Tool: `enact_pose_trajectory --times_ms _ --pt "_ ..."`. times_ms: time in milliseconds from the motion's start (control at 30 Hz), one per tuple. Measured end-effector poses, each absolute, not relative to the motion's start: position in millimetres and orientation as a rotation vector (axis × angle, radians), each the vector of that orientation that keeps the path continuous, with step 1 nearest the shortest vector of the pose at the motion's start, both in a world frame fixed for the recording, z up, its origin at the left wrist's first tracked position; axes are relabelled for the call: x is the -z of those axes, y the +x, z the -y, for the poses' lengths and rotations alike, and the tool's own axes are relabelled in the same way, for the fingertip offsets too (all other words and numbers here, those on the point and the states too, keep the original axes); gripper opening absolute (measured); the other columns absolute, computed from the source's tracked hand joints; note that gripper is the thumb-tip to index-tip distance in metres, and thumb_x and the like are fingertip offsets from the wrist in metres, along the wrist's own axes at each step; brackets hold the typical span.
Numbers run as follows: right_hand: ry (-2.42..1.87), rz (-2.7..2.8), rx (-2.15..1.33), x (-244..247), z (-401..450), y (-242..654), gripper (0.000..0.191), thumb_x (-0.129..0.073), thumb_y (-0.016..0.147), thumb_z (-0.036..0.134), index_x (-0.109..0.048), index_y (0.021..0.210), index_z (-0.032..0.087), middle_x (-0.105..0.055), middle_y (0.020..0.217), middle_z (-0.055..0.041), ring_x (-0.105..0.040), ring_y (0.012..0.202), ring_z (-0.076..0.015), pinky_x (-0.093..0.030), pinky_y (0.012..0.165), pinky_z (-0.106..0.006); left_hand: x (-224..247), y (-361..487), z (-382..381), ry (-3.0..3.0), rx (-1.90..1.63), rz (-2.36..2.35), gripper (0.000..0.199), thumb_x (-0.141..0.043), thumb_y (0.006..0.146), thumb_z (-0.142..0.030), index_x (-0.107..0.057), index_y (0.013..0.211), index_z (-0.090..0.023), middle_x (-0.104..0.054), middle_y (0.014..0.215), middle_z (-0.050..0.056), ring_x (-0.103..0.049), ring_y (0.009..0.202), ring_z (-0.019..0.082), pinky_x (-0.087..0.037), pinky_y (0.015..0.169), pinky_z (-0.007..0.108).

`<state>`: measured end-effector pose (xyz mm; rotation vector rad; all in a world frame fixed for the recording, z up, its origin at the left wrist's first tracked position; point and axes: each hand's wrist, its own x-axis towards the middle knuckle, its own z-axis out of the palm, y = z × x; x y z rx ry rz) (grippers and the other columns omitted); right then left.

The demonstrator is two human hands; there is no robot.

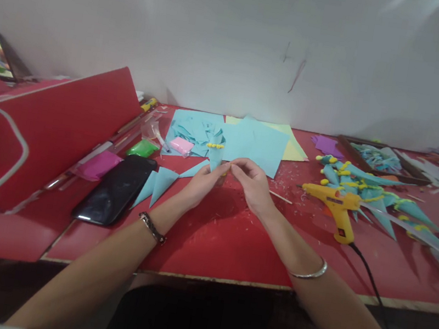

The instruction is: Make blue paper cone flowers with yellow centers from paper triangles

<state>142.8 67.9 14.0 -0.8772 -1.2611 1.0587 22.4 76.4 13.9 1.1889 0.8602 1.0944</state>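
Note:
My left hand (202,184) is closed around the lower part of a light-blue paper cone (215,157), with a row of small yellow beads of clay across its upper part. My right hand (253,184) meets it from the right, thumb and forefinger pinched together by the left fingertips. Whatever lies in that pinch is too small to make out. Beside my left hand lie more blue paper cones (164,182). A thin wooden stick (280,197) rests just right of my right hand.
Right of my hands lies a yellow glue gun (333,205), before several finished blue cones (380,204) with yellow trim. Blue paper sheets (258,147) are at the back. A black phone (115,190), a green packet (142,147) and a leaning red board (61,134) stand left.

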Motion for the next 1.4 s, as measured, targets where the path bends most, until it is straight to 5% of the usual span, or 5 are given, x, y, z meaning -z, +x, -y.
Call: enact_pose_trajectory --times_ms 300,1133,1400 --pt "-0.93 1.519 -0.795 -17.3 -65.6 146.1 0.015 -0.053 0.076 0.027 -0.064 0.084 0.02 -0.062 0.086 -0.0027 -0.056 0.082 -0.0141 -0.044 0.075 -0.028 -13.8 20.6 -76.8 1.23 -1.127 -0.912 0.031 -0.055 0.07 -0.037 -0.036 0.056 -0.017 -0.027 0.052 -0.007 -0.023 0.047 0.005 -0.019 0.047 0.021" --pt "-1.019 1.079 -0.981 -8.2 -74.9 145.5 0.02 -0.059 0.068 0.037 -0.055 0.067 0.017 -0.052 0.054 0.0057 -0.043 0.046 -0.006 -0.036 0.048 -0.021 -11.7 19.9 -78.1 1.386 -0.987 -0.763 0.018 -0.049 0.073 -0.032 -0.051 0.067 -0.016 -0.032 0.053 -0.006 -0.029 0.049 0.006 -0.024 0.049 0.022" --pt "-0.989 1.073 -0.999 -7.2 -75.6 146.2 0.02 -0.059 0.068 0.037 -0.055 0.067 0.018 -0.053 0.061 0.0046 -0.049 0.061 -0.008 -0.039 0.065 -0.024 -14.8 20.2 -76.7 1.438 -0.853 -0.758 0.017 -0.041 0.07 -0.025 -0.049 0.059 -0.015 -0.036 0.052 -0.004 -0.032 0.05 0.008 -0.025 0.051 0.024"
